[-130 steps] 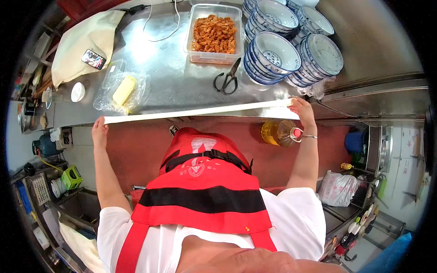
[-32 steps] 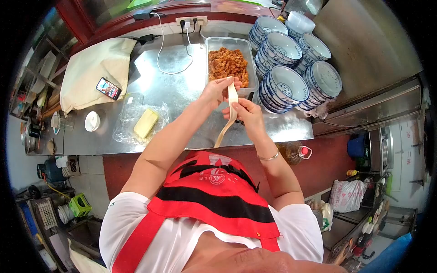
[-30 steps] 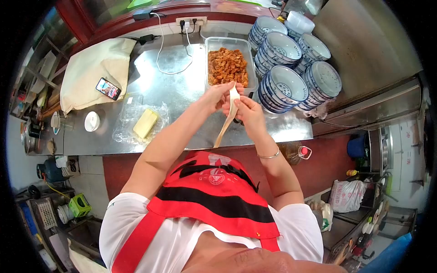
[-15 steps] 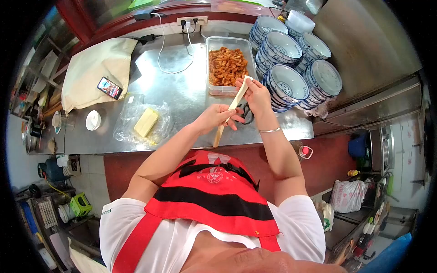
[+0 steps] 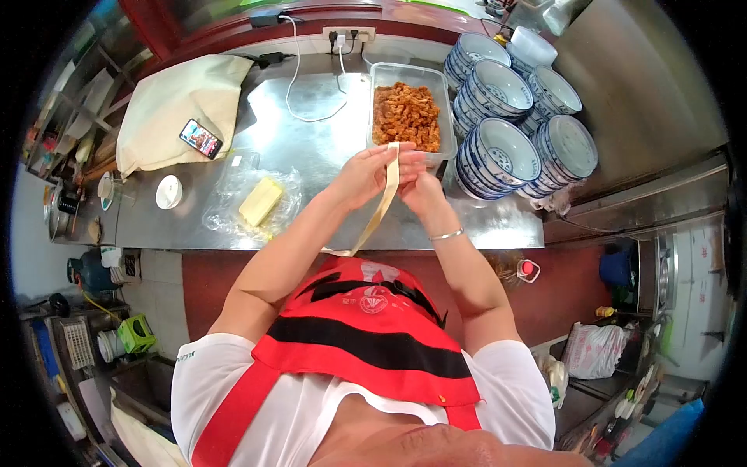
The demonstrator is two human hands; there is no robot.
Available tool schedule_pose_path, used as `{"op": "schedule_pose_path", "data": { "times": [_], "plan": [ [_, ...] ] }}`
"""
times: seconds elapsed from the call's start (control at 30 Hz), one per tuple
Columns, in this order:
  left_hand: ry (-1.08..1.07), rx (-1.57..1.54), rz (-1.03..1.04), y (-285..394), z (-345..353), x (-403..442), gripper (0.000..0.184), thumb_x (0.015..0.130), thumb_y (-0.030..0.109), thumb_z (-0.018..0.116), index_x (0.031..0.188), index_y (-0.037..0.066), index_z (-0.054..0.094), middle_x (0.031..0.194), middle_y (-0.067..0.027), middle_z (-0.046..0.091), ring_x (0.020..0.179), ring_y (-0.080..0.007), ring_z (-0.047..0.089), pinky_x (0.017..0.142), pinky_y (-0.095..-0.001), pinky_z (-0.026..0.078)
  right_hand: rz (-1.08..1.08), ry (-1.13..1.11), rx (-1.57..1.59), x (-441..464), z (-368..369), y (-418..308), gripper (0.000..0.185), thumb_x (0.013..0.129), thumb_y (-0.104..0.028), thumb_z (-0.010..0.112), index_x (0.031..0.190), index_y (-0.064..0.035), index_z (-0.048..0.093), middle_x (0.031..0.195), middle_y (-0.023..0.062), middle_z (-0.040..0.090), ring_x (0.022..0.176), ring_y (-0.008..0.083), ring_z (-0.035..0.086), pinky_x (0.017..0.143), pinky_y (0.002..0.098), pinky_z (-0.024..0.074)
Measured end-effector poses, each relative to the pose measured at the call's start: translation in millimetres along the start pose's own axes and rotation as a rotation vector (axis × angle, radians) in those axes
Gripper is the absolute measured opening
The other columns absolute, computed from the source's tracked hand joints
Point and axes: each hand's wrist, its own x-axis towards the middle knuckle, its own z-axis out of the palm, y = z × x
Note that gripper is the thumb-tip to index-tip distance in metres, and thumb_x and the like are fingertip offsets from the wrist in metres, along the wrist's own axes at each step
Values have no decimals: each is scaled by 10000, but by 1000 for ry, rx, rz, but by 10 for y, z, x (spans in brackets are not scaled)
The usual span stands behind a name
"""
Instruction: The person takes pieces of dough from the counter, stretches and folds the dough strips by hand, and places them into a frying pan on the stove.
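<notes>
A long, flat, pale yellow strip (image 5: 387,191) hangs over the fingers of my left hand (image 5: 364,177), which grips it near its upper end. Its lower part dangles past the counter's front edge towards the apron. Close on the right is my right hand (image 5: 424,193), touching or nearly touching the left fingertips; its fingers are partly hidden, so I cannot tell what they hold. Just beyond both hands stands a clear plastic tub (image 5: 450,117) of reddish-brown chopped food (image 5: 406,117). Left of the hands, a pale yellow block (image 5: 261,202) lies on crumpled clear plastic wrap (image 5: 220,212).
Stacks of blue-and-white bowls (image 5: 498,148) stand at the right against a metal wall. A phone (image 5: 201,138) rests on a cream cloth (image 5: 167,101) at the left, near a small white cup (image 5: 169,191). A white cable (image 5: 292,78) runs from the wall socket (image 5: 348,33) onto the steel counter.
The strip's upper end has moved from my right fingers to my left hand, and the strip now hangs more steeply. My right hand has come down. Dark-handled scissors near it are now hidden.
</notes>
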Motion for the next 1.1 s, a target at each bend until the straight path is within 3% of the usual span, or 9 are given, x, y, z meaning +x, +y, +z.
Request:
{"op": "schedule_pose_path", "data": {
  "times": [0.13, 0.37, 0.67, 0.8, 0.87, 0.9, 0.93, 1.0, 1.1],
  "plan": [
    [88, -18, 108, 91, -161, 160, 411, 1004, 179, 351, 1307, -95, 385, 1305, -240, 486, 1165, -332, 538, 997, -417, 451, 228, -34, -117, -482, 589, 153, 488, 992, -436, 355, 1203, -10, 468, 1043, 116, 601, 957, 248, 625, 917, 399, 497],
    [380, -179, 86, 96, -632, 323, 320, 988, 76, 312, 1230, -119, 387, 1229, -263, 515, 1102, -326, 572, 895, -357, 542, -11, -56, -609, -615, 730, 283, 278, 953, -143, 511, 1163, 36, 546, 962, 164, 663, 840, 216, 662, 776, 322, 542],
    [503, -305, 7, 17, -1057, 317, 386, 986, 89, 300, 1300, -133, 330, 1341, -240, 435, 1205, -325, 489, 1012, -390, 458, 60, -71, -684, -644, 869, 335, 273, 959, -127, 489, 1157, 53, 544, 991, 166, 652, 861, 212, 659, 770, 319, 544],
    [494, -354, -16, -126, -1237, 201, 388, 991, 119, 336, 1305, -109, 354, 1320, -232, 463, 1166, -306, 524, 966, -392, 485, 39, -61, -573, -545, 1015, 304, 289, 960, -116, 482, 1185, 63, 512, 1025, 178, 640, 877, 239, 658, 786, 347, 547],
    [187, -227, -115, -226, -1431, 77, 343, 1020, 217, 315, 1184, -48, 459, 1038, -169, 606, 914, -252, 627, 825, -373, 552, 14, -114, -424, -444, 1085, 278, 262, 960, -112, 474, 1160, 53, 513, 1011, 177, 644, 871, 241, 663, 779, 332, 543],
    [-151, -595, -161, -403, -1800, 118, 390, 1024, 305, 303, 1145, -7, 504, 935, -117, 630, 873, -232, 643, 791, -362, 554, -2, -144, -384, -330, 1035, 274, 268, 951, -102, 489, 1160, 66, 503, 1041, 179, 635, 909, 253, 653, 807, 349, 544],
    [-150, -594, -156, -364, -1594, 61, 390, 1024, 305, 303, 1145, -7, 504, 935, -117, 630, 873, -232, 643, 791, -362, 554, 0, -148, -386, -242, 1041, 251, 268, 951, -102, 489, 1160, 66, 503, 1041, 179, 635, 909, 253, 653, 807, 349, 544],
    [443, -263, -47, -370, -1085, -137, 432, 1025, 349, 283, 1126, 1, 518, 952, -114, 636, 846, -210, 651, 746, -346, 551, -34, -114, -391, -97, 1055, 209, 286, 930, -78, 520, 1166, 80, 491, 1089, 201, 616, 948, 266, 641, 829, 356, 544],
    [350, -157, -80, -242, -816, -407, 441, 1011, 365, 352, 1217, 8, 509, 1065, -113, 646, 812, -168, 656, 674, -278, 502, -52, -63, -409, 67, 1095, 192, 351, 903, -34, 546, 1212, 95, 438, 1127, 234, 594, 1011, 293, 622, 859, 371, 540]
  ]
}}
